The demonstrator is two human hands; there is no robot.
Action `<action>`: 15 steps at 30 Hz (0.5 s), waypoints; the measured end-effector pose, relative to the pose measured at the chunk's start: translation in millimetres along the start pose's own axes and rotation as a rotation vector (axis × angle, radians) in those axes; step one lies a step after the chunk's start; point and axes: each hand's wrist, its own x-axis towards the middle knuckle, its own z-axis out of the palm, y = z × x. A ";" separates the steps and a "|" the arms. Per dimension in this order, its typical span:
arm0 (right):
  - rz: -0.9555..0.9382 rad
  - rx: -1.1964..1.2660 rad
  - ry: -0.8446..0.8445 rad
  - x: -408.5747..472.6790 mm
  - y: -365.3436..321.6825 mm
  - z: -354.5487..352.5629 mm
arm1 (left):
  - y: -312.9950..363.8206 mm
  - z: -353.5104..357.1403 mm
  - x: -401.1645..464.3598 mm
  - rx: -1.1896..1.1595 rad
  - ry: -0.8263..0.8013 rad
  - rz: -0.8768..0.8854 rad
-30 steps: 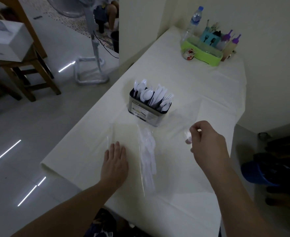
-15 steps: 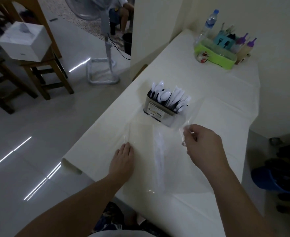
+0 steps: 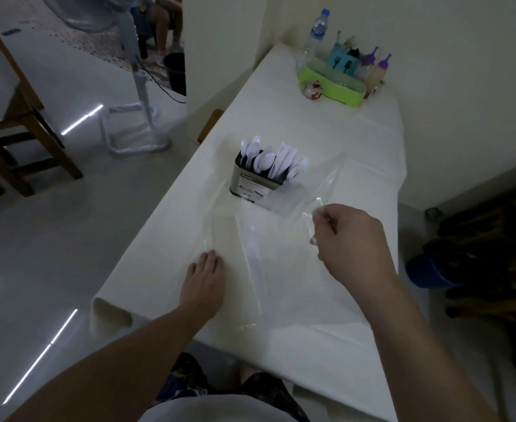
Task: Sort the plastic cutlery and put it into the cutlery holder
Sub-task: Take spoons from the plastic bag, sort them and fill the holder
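Note:
A metal cutlery holder (image 3: 252,187) stands mid-table, filled with white plastic spoons and forks (image 3: 268,161). In front of it lies a clear plastic bag (image 3: 284,278) with a few pale cutlery pieces (image 3: 255,263) inside in a narrow row. My left hand (image 3: 203,284) lies flat, palm down, on the bag's left edge. My right hand (image 3: 351,242) is raised a little above the table, and its fingertips pinch the bag's right edge, which is lifted. Whether it also holds a cutlery piece I cannot tell.
The table (image 3: 311,123) has a white cloth and runs along the wall on the right. A green tray (image 3: 332,86) with bottles and a water bottle (image 3: 316,32) stand at its far end. A fan stand (image 3: 138,117) and wooden chair (image 3: 22,132) are on the left floor, a blue bucket (image 3: 427,272) on the right.
My right hand has moved slightly up and towards the holder while pinching the bag's edge. The left hand stays flat on the bag. The view has shifted.

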 end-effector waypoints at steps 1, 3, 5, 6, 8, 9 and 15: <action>0.014 0.014 0.014 -3.5 -2.8 -4.2 | -1.6 -1.0 0.3 0.002 -0.003 0.013; 0.036 0.041 0.057 -8.0 -7.4 -11.6 | -4.2 -3.9 0.7 0.019 -0.008 0.043; 0.056 0.048 0.097 -11.5 -10.9 -16.0 | -7.7 -7.4 2.4 0.026 -0.024 0.073; 0.068 0.049 0.111 -13.0 -12.6 -17.5 | -9.8 -8.5 3.8 0.029 -0.027 0.092; 0.094 0.059 0.138 -15.2 -17.0 -20.5 | -13.6 -10.7 5.9 0.028 -0.038 0.136; 0.110 0.073 0.152 -16.5 -19.9 -22.1 | -15.2 -11.2 6.5 0.017 -0.050 0.157; 0.202 0.248 0.278 -23.4 -38.8 -26.8 | -20.3 -13.4 5.9 -0.025 -0.081 0.196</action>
